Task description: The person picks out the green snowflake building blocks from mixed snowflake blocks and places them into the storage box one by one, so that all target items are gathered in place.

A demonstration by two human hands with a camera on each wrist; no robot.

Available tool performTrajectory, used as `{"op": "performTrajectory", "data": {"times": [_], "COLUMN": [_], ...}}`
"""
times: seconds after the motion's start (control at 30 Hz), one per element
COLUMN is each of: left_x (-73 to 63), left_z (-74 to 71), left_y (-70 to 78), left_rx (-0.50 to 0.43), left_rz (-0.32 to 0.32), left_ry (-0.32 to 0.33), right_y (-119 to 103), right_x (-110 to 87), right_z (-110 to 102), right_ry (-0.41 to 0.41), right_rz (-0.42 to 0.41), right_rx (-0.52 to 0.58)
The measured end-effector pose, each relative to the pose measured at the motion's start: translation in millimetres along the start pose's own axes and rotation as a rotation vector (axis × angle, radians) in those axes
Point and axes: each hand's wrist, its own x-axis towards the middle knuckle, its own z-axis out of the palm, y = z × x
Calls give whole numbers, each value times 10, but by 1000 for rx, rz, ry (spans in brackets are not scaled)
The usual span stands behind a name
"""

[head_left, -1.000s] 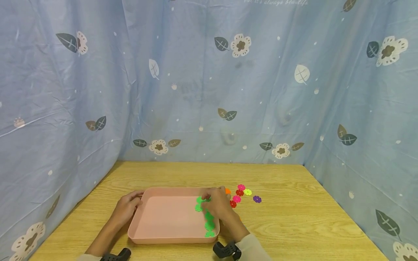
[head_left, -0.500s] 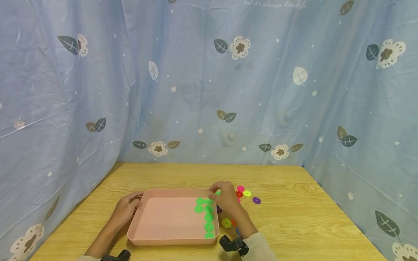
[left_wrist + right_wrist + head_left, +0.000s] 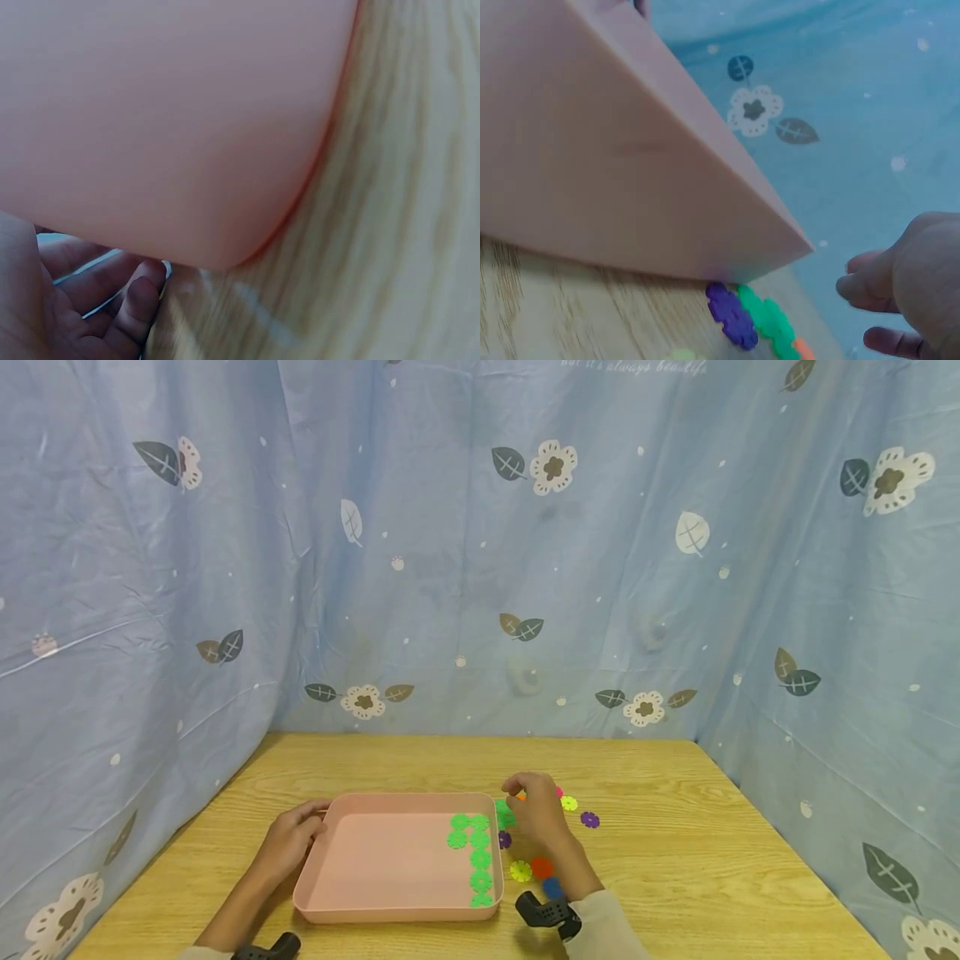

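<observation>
A shallow pink tray (image 3: 390,860) lies on the wooden table. My left hand (image 3: 288,837) grips its left rim, and the fingers (image 3: 112,289) show beyond the wall in the left wrist view. Along the tray's right side, several green snowflake-shaped plastic discs (image 3: 480,859) form a column, with others branching left at the top. My right hand (image 3: 540,812) hovers just outside the right rim, its fingers bent and apart, with nothing visible between them. Near those fingers, green discs (image 3: 502,813) and a purple disc (image 3: 732,315) lie beside the tray.
Right of the tray lie a yellow disc (image 3: 520,871), an orange-red disc (image 3: 542,867) and a blue disc (image 3: 552,887). Farther back are another yellow disc (image 3: 569,803) and a purple one (image 3: 590,819). A blue patterned curtain (image 3: 450,568) surrounds the table (image 3: 675,860).
My right hand has moved right, from over the green discs in the tray, across the rim, to above the loose discs outside. My left hand has stayed on the tray's rim.
</observation>
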Motion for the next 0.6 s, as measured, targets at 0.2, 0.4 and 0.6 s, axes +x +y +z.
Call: {"op": "performTrajectory", "data": {"times": [0.2,0.4,0.6], "left_x": [5,11,10], "left_z": [-1,-4,-6], "left_y": [-5,-11,0], "left_rx": [-7,-14,-6], "left_rz": [-7,-4,1], "left_ry": [-4,-7,2], "right_y": [117,155,164], "right_x": [-10,-15,-14], "right_z": [-3,-40,-61], "right_ry": [-22,-43,-79], "right_rz": [52,106,143], "right_rx": [-80,-108,-128]}}
